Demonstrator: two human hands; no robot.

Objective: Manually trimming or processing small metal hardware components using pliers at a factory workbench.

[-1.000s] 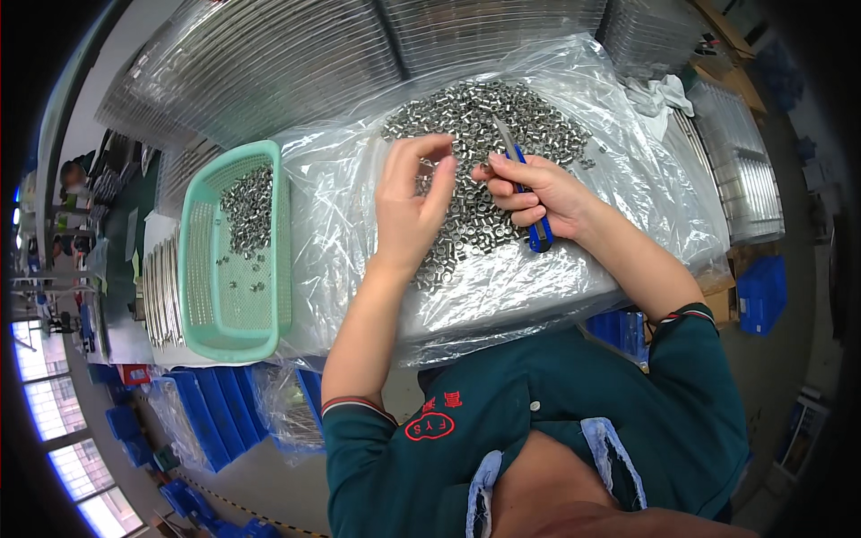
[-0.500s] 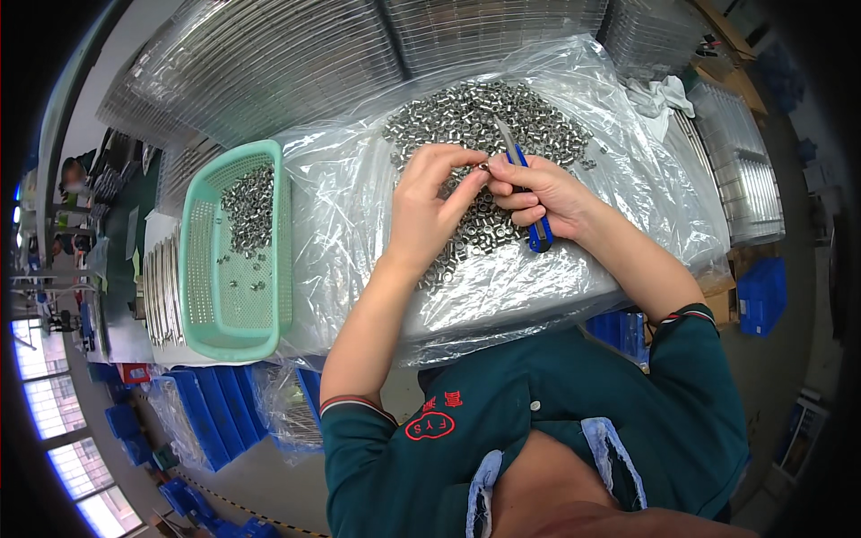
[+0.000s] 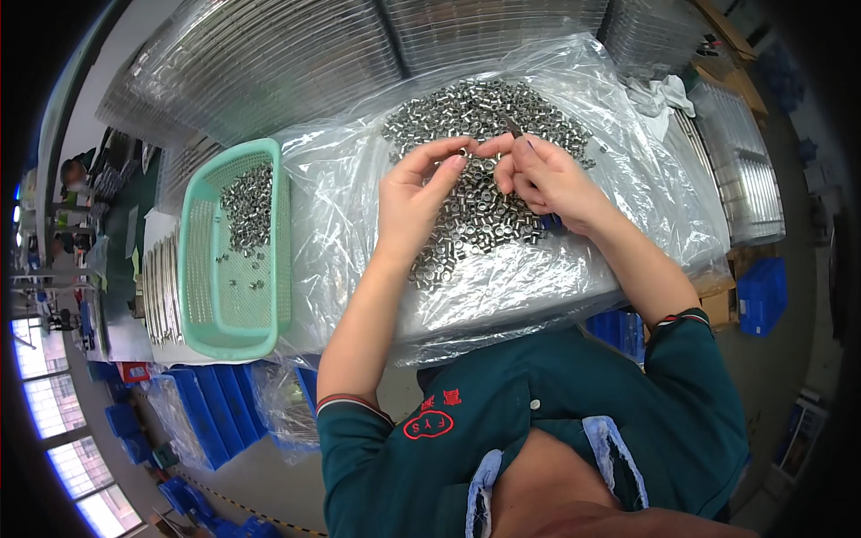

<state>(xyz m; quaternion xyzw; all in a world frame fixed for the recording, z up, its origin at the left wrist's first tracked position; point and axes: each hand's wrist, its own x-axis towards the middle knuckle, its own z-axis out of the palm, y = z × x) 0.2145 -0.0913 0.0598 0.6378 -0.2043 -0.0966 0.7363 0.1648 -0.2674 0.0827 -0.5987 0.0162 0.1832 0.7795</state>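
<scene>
Over a heap of small metal sleeves (image 3: 489, 220) on clear plastic sheeting, both my hands work close together. My left hand (image 3: 414, 193) is closed in a pinch, thumb and index finger on a small metal sleeve (image 3: 464, 153) mostly covered by the fingertips. My right hand (image 3: 558, 186) is wrapped round a blue utility knife (image 3: 551, 222). Its dark blade points away past the thumb, and most of the handle is hidden in the palm. The right index finger reaches toward the left fingertips; whether it touches the sleeve I cannot tell.
A green perforated basket (image 3: 281, 260) with more small sleeves stands at the left. Stacked clear trays (image 3: 269, 67) line the back, with more trays (image 3: 740, 170) at the right beside a white cloth (image 3: 659, 97). Blue bins (image 3: 211, 412) sit below the table's left edge.
My right hand has turned, so the knife handle is now mostly hidden and the blade is seen at a different angle. My left hand has shifted slightly left, and its fingertips have drawn back.
</scene>
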